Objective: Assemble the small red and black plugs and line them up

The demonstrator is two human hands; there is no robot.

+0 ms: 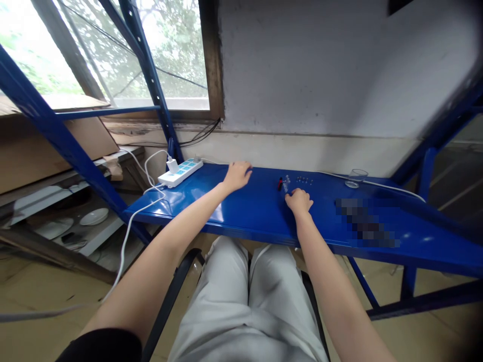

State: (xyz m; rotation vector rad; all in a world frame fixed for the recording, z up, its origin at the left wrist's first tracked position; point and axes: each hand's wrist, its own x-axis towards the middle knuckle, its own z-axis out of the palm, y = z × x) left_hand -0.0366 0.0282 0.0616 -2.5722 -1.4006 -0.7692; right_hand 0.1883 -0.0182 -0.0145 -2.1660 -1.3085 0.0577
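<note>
I look down through the head camera on a long tabletop (256, 213) of smooth, glossy blue, its surface catching pale window light. Behind it rises a plain, matte grey wall (320, 75). Toward the middle of the tabletop, near the back, I see a loose cluster of tiny clear pieces (286, 182), glassy and too small for me to make out their exact shape. A short, stubby red-and-black object (279, 184) sits just beside the cluster on its left, and a few more clear beads (305, 180) lie in a scattered row to its right. Farther right stands a clear, round-rimmed glass (355, 178); nearer the front edge, a dark item (366, 221) is masked by pixelation. At the left end lies a white, oblong power strip (177, 176) with blue panels.

Both bare arms reach forward over grey trousers (222, 286). The left hand (237, 175) is palm down near the back edge, its fingers loosely bent and parted from the thumb, holding nothing I can see. The right hand (300, 201) bends inward beside the cluster, fingers curled toward it; whether they grip a piece, I cannot tell.
</note>
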